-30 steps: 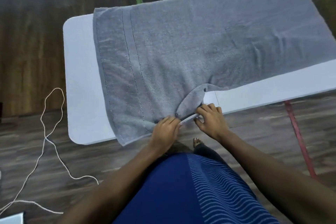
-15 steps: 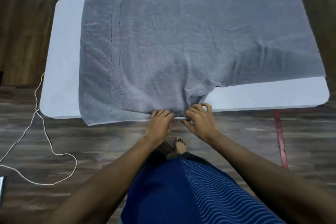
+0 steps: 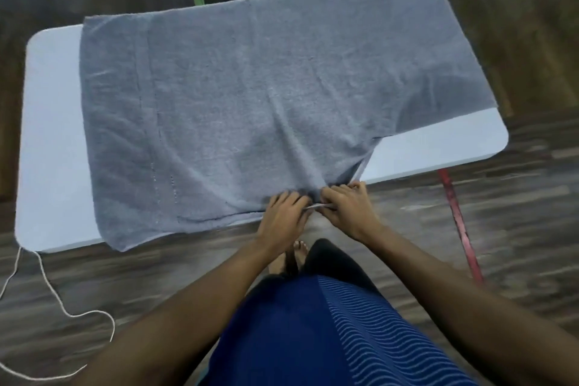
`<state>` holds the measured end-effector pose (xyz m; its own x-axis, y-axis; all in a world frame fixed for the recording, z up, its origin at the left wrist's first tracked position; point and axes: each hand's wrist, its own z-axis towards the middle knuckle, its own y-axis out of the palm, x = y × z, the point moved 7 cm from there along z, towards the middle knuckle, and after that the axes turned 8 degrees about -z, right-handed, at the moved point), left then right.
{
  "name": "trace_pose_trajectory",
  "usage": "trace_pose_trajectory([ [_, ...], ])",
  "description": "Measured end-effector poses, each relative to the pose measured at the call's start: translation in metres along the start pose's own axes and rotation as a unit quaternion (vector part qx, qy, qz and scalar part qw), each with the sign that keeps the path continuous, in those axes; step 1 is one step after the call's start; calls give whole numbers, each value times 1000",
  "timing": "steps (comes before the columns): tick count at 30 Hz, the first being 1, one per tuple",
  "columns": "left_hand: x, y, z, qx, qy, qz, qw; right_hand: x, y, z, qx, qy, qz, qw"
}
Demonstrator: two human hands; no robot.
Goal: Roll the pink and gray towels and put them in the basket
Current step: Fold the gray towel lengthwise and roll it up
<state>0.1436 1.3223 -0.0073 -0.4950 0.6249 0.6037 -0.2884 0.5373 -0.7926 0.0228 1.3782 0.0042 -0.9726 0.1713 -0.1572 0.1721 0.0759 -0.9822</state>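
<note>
Gray towel (image 3: 250, 97) lengthwise across table (image 3: 50, 135)

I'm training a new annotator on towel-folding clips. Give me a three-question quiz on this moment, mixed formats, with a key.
1. True or false: the gray towel lies spread over the white table.
2. Multiple choice: where are the left hand and right hand?
A. At the towel's far edge
B. Side by side at the towel's near edge
C. Off the table, holding the white cord
3. Fill in: the towel's near right part is pulled back, baring the table's near ____ corner.

Key: 1 true; 2 B; 3 right.
</note>
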Motion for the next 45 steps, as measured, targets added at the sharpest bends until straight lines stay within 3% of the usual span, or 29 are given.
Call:
trace_pose_trajectory([
  [4,7,7,10,-6,6,-72,997,39,0,1,-42,2,-39,998],
  [9,1,11,-1,32,17,-22,999,113,-5,5,-71,14,-56,996],
  [12,18,27,9,53,-28,10,998,134,-13,7,-59,-24,-12,998],
  [16,76,62,56,59,-63,-30,996,141,-19,4,-47,-109,70,991],
  [20,107,71,80,79,-106,-57,990,171,-22,6,-82,-145,10,986],
  [24,106,67,66,112,-145,15,983,233,-31,14,-98,-129,-50,985],
  [28,109,79,67,108,-202,16,973,271,-41,0,-91,-110,-24,990],
  [34,181,122,142,61,-88,-36,994,279,-46,-31,-56,-108,57,991],
  [38,196,135,164,6,-106,-25,994,300,-43,-36,-82,-120,31,989],
  [41,197,133,157,-2,-95,-1,995,340,-41,-34,-110,-73,-46,990],
  [45,198,139,154,0,-115,1,993,385,-56,-39,-53,13,-73,996],
])
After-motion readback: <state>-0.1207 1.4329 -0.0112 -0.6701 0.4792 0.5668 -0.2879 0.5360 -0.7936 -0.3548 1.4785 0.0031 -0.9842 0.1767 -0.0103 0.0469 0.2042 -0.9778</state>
